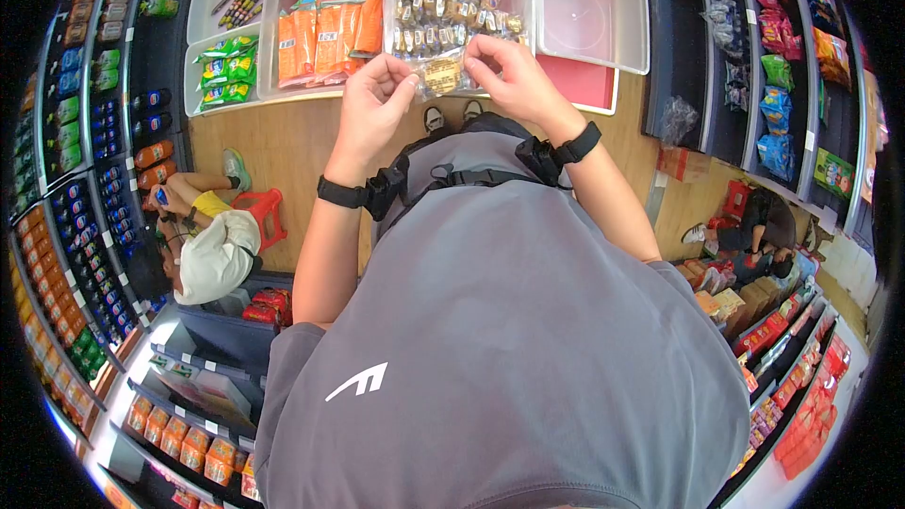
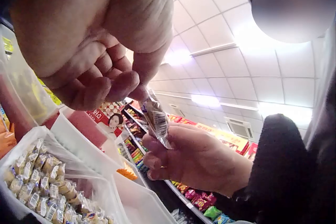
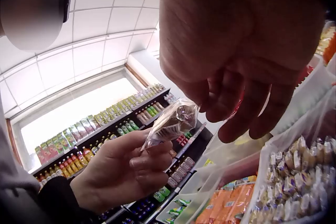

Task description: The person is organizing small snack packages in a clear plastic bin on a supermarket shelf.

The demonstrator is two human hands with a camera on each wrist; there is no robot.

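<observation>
A small clear-wrapped snack packet (image 1: 439, 75) with a gold-brown middle and a barcode is stretched between both hands. The left hand (image 1: 379, 106) pinches one end of its wrapper between thumb and forefinger. At the opposite end, the right hand (image 1: 517, 81) pinches the wrapper the same way, as the right wrist view shows close up at the packet (image 3: 172, 124). Just beyond the hands stands a lined white bin (image 1: 530, 0) full of similar small wrapped packets (image 1: 424, 14).
Left of that bin, orange packets (image 1: 325, 33) and green packets (image 1: 226, 71) fill neighbouring bins. A translucent bin (image 1: 592, 9) stands to the right. One person on a red stool (image 1: 267, 217) sits at left; another person (image 1: 759, 226) crouches at right. Stocked shelves line both sides.
</observation>
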